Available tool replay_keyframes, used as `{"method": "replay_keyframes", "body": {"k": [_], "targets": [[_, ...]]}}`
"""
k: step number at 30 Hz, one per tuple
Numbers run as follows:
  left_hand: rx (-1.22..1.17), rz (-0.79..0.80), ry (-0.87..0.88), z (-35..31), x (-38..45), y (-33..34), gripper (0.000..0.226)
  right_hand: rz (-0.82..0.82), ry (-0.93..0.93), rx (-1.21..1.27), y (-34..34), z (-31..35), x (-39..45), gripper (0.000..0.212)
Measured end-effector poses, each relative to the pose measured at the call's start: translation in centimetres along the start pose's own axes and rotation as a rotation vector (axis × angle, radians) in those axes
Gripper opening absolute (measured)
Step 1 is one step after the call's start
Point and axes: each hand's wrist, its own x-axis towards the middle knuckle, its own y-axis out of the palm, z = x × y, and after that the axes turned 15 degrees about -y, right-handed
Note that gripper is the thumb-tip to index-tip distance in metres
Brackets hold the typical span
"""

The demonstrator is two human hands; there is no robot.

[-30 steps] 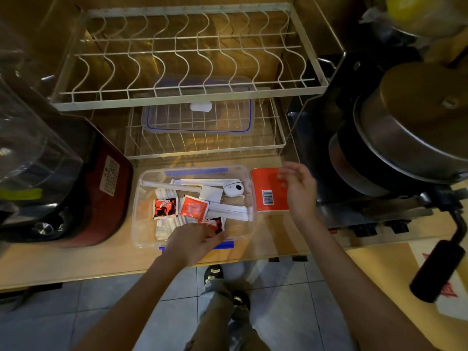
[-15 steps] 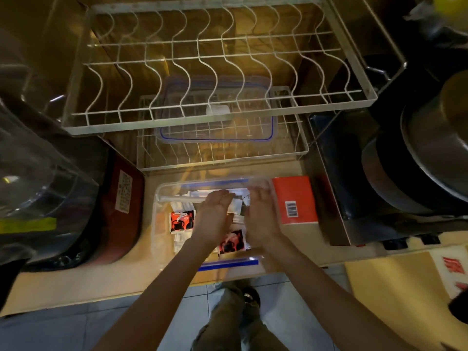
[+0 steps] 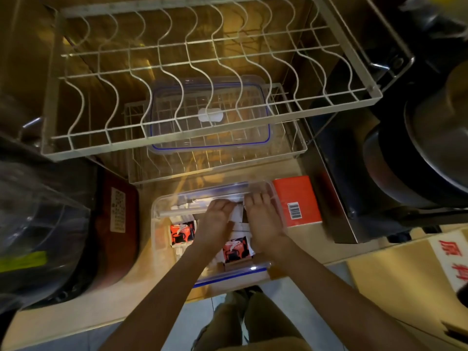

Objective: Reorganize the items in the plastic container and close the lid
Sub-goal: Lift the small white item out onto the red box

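Note:
A clear plastic container [image 3: 158,224] with blue clips sits uncovered on the wooden counter. Inside lie red-and-black sachets [image 3: 181,233], white packets and a long white stick [image 3: 177,212]. Both my hands are down inside it at the far end. My left hand [image 3: 217,219] and my right hand [image 3: 262,219] rest side by side on the white packets, fingers curled; what they grip is hidden. The clear lid [image 3: 210,117] with a blue seal lies on the lower dish rack behind. An orange box [image 3: 296,198] lies right of the container.
A two-tier wire dish rack [image 3: 177,145] stands behind the container. A red appliance [image 3: 119,219] and a clear jug [image 3: 38,224] are at the left. A stove with stacked pots [image 3: 417,158] is at the right, a cardboard box [image 3: 410,282] below it.
My right hand left the orange box and moved left into the container. My left hand went from the near sachets to the far end. The view has come closer.

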Motion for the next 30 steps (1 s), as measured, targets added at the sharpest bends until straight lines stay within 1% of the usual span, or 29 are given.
{"method": "replay_keyframes", "body": {"k": [3, 4, 6, 7, 8, 10, 11, 13, 14, 16, 18, 20, 23, 26, 30], "targets": [[0.051, 0.002, -0.006, 0.1, 0.0, -0.5, 0.048, -0.011, -0.031, -0.012, -0.3, -0.2, -0.1, 0.059], [0.048, -0.001, -0.018, 0.2, 0.0, -0.7, 0.047, -0.026, -0.034, -0.021, -0.4, -0.3, -0.1, 0.062], [0.001, -0.035, -0.031, 0.2, -0.1, -1.2, 0.047, -0.101, -0.056, 0.046, -0.9, -0.6, -0.6, 0.077], [-0.033, -0.063, -0.034, 0.2, -0.1, -1.4, 0.047, -0.172, -0.058, 0.159, -1.3, -0.8, -0.9, 0.079], [-0.070, -0.093, -0.038, 0.1, -0.2, -1.6, 0.047, -0.268, -0.038, 0.330, -1.9, -1.0, -1.5, 0.071], [-0.145, -0.143, -0.036, -0.7, -0.5, -2.2, 0.046, -0.482, 0.032, 0.715, -3.4, -1.5, -2.8, 0.047], [-0.184, -0.158, -0.027, -1.3, -0.6, -2.6, 0.046, -0.583, 0.069, 0.885, -4.3, -1.8, -3.5, 0.041], [-0.262, -0.172, 0.012, -2.8, -0.8, -3.4, 0.046, -0.722, 0.162, 1.110, -5.4, -2.7, -4.9, 0.038], [-0.289, -0.177, 0.040, -3.7, -0.7, -3.7, 0.047, -0.774, 0.209, 1.145, -5.6, -3.2, -5.4, 0.038], [-0.309, -0.182, 0.087, -5.8, -0.2, -4.1, 0.047, -0.811, 0.314, 1.097, -5.3, -4.2, -6.2, 0.040], [-0.305, -0.189, 0.108, -8.0, 0.6, -4.2, 0.045, -0.779, 0.419, 0.956, -4.2, -5.2, -6.7, 0.045], [-0.253, -0.179, 0.089, -10.3, 1.8, -3.9, 0.045, -0.719, 0.479, 0.838, -3.0, -5.8, -7.1, 0.048], [-0.148, -0.140, 0.082, -12.8, 3.5, -2.7, 0.047, -0.663, 0.496, 0.760, -1.5, -6.1, -7.6, 0.047], [-0.137, -0.081, 0.099, -14.2, 4.4, -1.3, 0.045, -0.674, 0.498, 0.741, -0.5, -6.3, -7.7, 0.047], [0.011, -0.068, 0.107, -14.4, 4.9, 0.0, 0.042, -0.570, 0.438, 0.640, 0.0, -6.8, -7.5, 0.049]]}}
